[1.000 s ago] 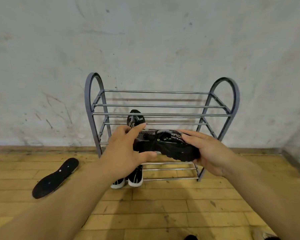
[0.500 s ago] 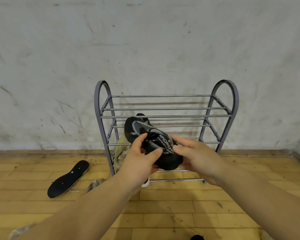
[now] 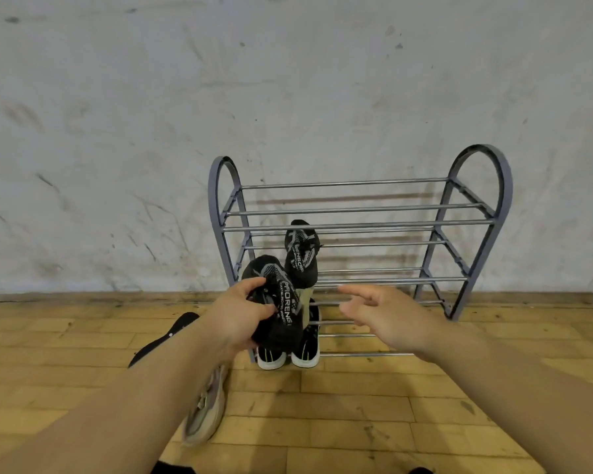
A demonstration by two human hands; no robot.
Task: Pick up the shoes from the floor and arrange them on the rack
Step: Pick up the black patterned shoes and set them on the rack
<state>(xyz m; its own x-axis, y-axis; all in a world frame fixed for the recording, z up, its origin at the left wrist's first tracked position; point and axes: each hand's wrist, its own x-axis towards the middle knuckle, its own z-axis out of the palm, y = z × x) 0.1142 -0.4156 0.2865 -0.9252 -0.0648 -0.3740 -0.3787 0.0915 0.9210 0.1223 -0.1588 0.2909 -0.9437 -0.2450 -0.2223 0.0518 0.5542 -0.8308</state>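
Note:
My left hand grips a black knit shoe with white lettering, held at the left front of the grey metal shoe rack. Its matching black shoe sits on the middle shelf, toe pointing away. A pair of black shoes with white toes stands on the bottom shelf, partly hidden by the held shoe. My right hand hovers open to the right of the held shoe, apart from it. A beige sneaker lies on the floor under my left forearm.
A black insole lies on the wooden floor left of the rack. The rack stands against a scuffed white wall. The top shelf and the right part of each lower shelf hold nothing. Dark shapes show at the bottom edge of the view.
My right hand has let go of the black shoe and drawn off to the right. My left hand turned the shoe toe-forward and moved it left, toward the rack's left side.

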